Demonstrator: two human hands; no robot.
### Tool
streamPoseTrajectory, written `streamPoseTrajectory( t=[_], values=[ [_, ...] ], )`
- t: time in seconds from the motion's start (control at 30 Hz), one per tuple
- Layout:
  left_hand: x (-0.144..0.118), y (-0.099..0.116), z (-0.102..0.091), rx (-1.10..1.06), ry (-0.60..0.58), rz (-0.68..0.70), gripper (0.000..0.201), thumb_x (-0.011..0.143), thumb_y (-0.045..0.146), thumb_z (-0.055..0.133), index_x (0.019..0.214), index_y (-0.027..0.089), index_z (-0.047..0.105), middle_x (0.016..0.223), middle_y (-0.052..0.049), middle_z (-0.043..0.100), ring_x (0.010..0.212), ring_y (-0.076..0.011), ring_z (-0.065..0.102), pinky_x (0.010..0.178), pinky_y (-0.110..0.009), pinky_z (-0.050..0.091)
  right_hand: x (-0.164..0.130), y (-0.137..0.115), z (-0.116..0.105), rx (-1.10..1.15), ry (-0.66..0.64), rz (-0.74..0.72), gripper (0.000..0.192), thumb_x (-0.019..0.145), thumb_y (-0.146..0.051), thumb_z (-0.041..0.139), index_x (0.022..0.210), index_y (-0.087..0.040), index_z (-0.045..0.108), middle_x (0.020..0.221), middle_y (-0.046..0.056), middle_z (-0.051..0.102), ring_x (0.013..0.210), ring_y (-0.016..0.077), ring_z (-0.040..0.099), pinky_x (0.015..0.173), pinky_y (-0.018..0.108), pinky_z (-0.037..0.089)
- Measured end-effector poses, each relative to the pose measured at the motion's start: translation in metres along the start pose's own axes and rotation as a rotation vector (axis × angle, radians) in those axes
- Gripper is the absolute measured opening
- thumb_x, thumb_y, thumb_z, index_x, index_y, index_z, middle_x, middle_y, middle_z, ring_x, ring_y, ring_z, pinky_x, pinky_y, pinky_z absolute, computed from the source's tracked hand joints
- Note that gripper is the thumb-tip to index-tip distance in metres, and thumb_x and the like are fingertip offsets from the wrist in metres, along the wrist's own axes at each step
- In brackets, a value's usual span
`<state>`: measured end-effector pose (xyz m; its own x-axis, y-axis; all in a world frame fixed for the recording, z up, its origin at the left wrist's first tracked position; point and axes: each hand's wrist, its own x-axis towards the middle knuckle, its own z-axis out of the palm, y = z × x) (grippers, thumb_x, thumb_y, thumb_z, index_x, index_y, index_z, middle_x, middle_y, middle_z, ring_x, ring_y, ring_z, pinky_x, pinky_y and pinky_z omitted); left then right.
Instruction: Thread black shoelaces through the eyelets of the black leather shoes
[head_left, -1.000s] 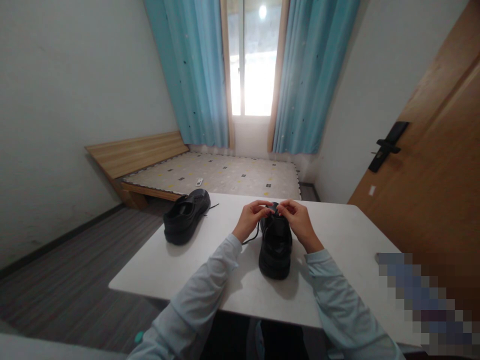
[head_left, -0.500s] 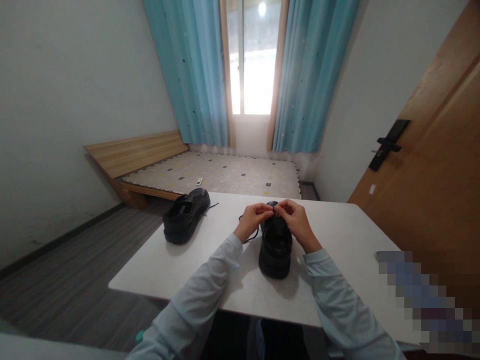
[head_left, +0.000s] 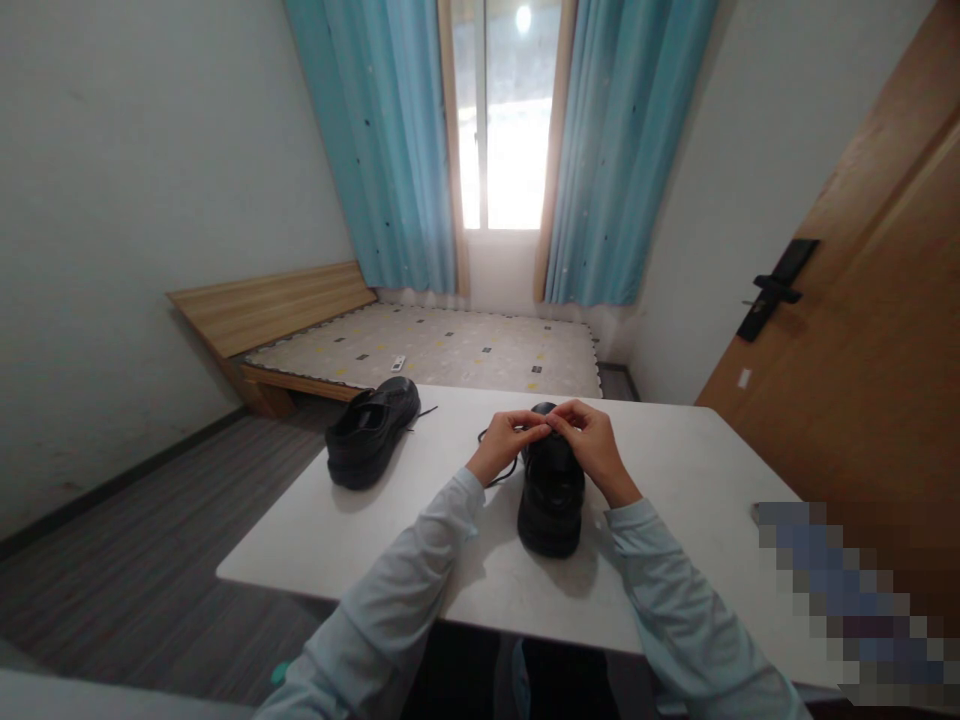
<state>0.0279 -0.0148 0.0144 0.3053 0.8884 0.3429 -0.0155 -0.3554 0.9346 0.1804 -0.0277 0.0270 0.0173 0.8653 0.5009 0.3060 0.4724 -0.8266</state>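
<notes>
A black shoe (head_left: pixel 552 495) stands on the white table (head_left: pixel 675 470) in front of me, its heel toward me. Both hands meet over its laced part. My left hand (head_left: pixel 501 445) pinches a black shoelace (head_left: pixel 496 470) that loops down to the table on the shoe's left. My right hand (head_left: pixel 591 445) pinches lace at the same spot, fingertips touching the left hand's. A second black shoe (head_left: pixel 369 432) lies apart at the table's far left corner, one lace end trailing off it.
Past the table stands a low wooden bed (head_left: pixel 420 345) with a patterned mattress. Blue curtains (head_left: pixel 622 150) frame a bright window. A brown door (head_left: pixel 862 330) with a black handle is on the right. A blurred patch covers the lower right corner.
My hands have drawn closer together over the shoe until the fingertips touch. The lace loop to the left now lies on the table. Neither shoe has moved.
</notes>
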Motion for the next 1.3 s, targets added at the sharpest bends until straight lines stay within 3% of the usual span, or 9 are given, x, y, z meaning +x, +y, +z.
streamPoseTrajectory(
  t=[0.1,0.23,0.37,0.47,0.73,0.9,1.03,1.17,1.3],
  values=[
    [0.002,0.0,-0.002,-0.004,0.028,0.025,0.031,0.069,0.04,0.07,0.081,0.012,0.071,0.077,-0.005,0.069,0.074,-0.0154,0.059,0.072,-0.027,0.046,0.003,0.001,-0.004,0.036,0.025,-0.003,0.025,0.075,-0.042,0.061,0.072,-0.018,0.066,0.073,0.005,0.068,0.069,0.0176,0.059,0.068,0.031,0.046],
    [0.005,0.001,-0.009,-0.05,0.169,0.042,0.028,0.069,0.04,0.069,0.079,0.013,0.069,0.077,-0.004,0.067,0.072,-0.0133,0.057,0.071,-0.026,0.046,0.012,0.01,-0.021,-0.001,0.024,0.048,0.028,0.077,-0.042,0.057,0.081,-0.017,0.068,0.076,0.006,0.067,0.071,0.0182,0.06,0.067,0.032,0.047],
    [0.005,0.005,-0.015,-0.096,0.297,0.032,0.026,0.069,0.039,0.069,0.078,0.014,0.067,0.072,-0.002,0.065,0.067,-0.0115,0.055,0.066,-0.024,0.045,0.018,0.023,-0.041,-0.065,-0.203,0.173,0.029,0.066,-0.04,0.068,0.081,-0.015,0.068,0.075,0.006,0.067,0.066,0.0173,0.059,0.06,0.031,0.047],
    [0.004,0.008,-0.015,-0.096,0.328,0.038,0.024,0.069,0.037,0.069,0.077,0.015,0.066,0.071,-0.002,0.064,0.066,-0.0113,0.055,0.064,-0.023,0.045,0.018,0.032,-0.048,-0.04,-0.318,0.2,0.028,0.061,-0.038,0.072,0.078,-0.015,0.068,0.072,0.004,0.066,0.063,0.0163,0.06,0.057,0.03,0.047],
    [0.009,0.006,-0.019,0.047,0.368,0.113,0.022,0.07,0.037,0.068,0.076,0.015,0.067,0.074,-0.002,0.066,0.071,-0.0127,0.057,0.07,-0.025,0.045,0.018,0.04,-0.04,-0.215,-0.143,0.041,0.018,0.066,-0.035,0.066,0.063,-0.018,0.061,0.068,0.003,0.064,0.066,0.0182,0.059,0.064,0.033,0.047],
    [0.011,0.004,-0.021,0.07,0.372,0.105,0.024,0.069,0.038,0.068,0.077,0.016,0.067,0.073,-0.003,0.066,0.068,-0.0127,0.056,0.062,-0.023,0.044,0.016,0.025,-0.034,-0.099,0.002,0.001,0.02,0.072,-0.038,0.062,0.074,-0.019,0.06,0.078,0.005,0.063,0.076,0.0194,0.059,0.067,0.033,0.048],
    [0.011,0.003,-0.019,0.053,0.336,0.067,0.027,0.069,0.04,0.068,0.079,0.015,0.066,0.073,-0.003,0.064,0.065,-0.0124,0.055,0.05,-0.02,0.04,0.011,0.002,-0.027,0.046,0.034,-0.1,0.013,0.077,-0.033,0.06,0.078,-0.02,0.057,0.086,0.005,0.062,0.087,0.0192,0.058,0.078,0.034,0.047],
    [0.011,0.003,-0.017,0.045,0.319,0.069,0.025,0.069,0.038,0.068,0.077,0.015,0.065,0.074,-0.003,0.064,0.067,-0.0123,0.056,0.054,-0.021,0.042,0.005,-0.015,-0.019,0.125,0.095,-0.191,0.01,0.078,-0.031,0.059,0.078,-0.022,0.055,0.086,0.005,0.061,0.089,0.0195,0.058,0.082,0.035,0.047],
    [0.012,0.003,-0.017,0.018,0.283,0.1,0.025,0.07,0.038,0.068,0.077,0.015,0.063,0.073,-0.002,0.063,0.068,-0.0119,0.056,0.06,-0.022,0.044,0.004,-0.015,-0.015,0.096,0.122,-0.18,0.012,0.08,-0.034,0.057,0.08,-0.022,0.056,0.087,0.005,0.062,0.09,0.0204,0.058,0.083,0.037,0.046]
  ],
)
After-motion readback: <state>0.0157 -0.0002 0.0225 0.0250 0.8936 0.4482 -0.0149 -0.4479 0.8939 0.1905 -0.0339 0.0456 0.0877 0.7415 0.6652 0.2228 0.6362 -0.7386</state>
